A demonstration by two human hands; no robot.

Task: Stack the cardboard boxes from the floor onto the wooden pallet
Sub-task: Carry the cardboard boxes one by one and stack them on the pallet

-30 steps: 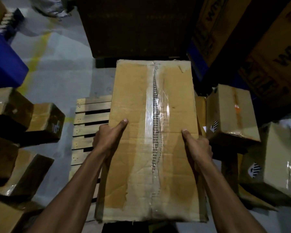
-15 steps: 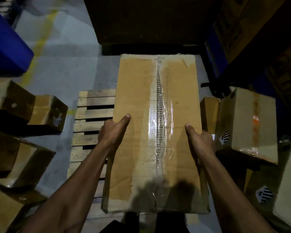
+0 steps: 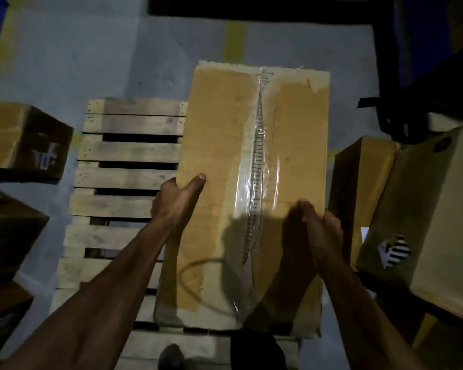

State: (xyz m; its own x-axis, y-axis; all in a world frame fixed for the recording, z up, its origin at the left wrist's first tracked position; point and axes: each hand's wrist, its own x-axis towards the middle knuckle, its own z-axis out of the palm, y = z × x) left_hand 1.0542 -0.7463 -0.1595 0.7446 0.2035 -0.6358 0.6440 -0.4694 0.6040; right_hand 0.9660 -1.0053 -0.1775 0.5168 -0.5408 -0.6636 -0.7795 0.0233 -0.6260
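- Long cardboard box [image 3: 254, 188] was held over the right half of the wooden pallet [image 3: 129, 177], taped seam up. Whether its underside already touched the slats could not be told; near end lay close to the pallet's near edge.
- Left hand [image 3: 178, 201] gripped the box's left long edge: thumb lay on the top face, fingers wrapped out of sight down the side.
- Right hand [image 3: 322, 231] gripped the right long edge the same way, thumb on top. Finger position below the edge not visible.
- Judgement: the two hands sat opposite each other about midway along the length, probably to balance the load and keep it level while it was lowered.
- Long axis ran away from the person, across the pallet slats; far end pointed toward the dark stack at the top of view. Clear tape strip [image 3: 257, 166] followed the same axis.
- Judgement: setting it against the right side leaves the bare left slats free for further boxes.
- Other boxes remained on the grey floor [image 3: 64, 62]: one small box [image 3: 30, 137] left of the pallet, a striped-label box [image 3: 422, 212] to the right.
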